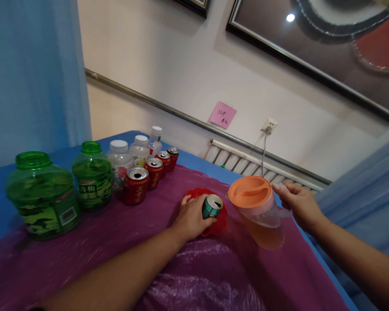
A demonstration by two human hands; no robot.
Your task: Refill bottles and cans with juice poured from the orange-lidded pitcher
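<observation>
2 hands, 1 green can [210,209], 1 pitcher [262,229], crinkly purple plastic sheet [194,272].
Left hand [191,218] reaching forward, fingers curled round metal can over 1 scalloped red dish [223,222]; right hand [300,205] in from side, fingers closed on clear, orange-lidded pitcher's handle. Left side: 2 ribbed-neck green jars [45,201], 4 red cans [136,190], 3 white-capped bottles [140,153].

left grip [192,218] and right grip [301,205] bare-fingered; both forearms [126,268] bare as well.
</observation>
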